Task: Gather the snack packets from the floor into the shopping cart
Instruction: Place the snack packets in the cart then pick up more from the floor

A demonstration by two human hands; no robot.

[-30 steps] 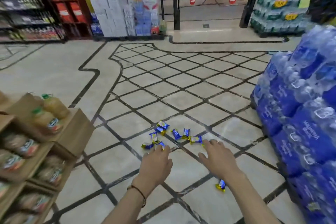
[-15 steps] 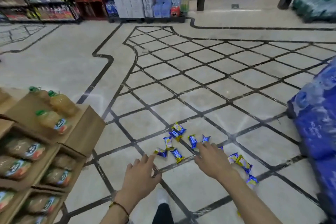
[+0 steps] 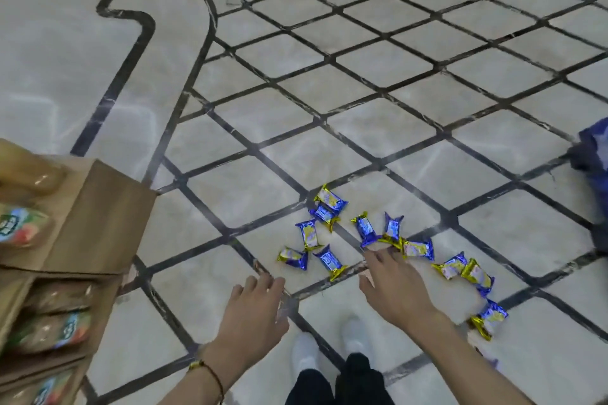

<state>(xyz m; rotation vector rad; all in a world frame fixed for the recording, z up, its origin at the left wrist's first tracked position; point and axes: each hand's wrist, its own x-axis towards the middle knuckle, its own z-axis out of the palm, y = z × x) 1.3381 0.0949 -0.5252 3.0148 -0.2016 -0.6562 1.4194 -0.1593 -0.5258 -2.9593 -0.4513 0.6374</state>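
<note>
I see the blue-and-gold snack packets scattered on the tiled floor ahead of my white shoes. My right hand reaches over them, fingers spread and touching the near end of one packet, gripping nothing. My left hand hovers palm-down just short of the nearest packets, fingers loosely spread and empty. Cardboard display boxes of bottled drinks stand at left.
</note>
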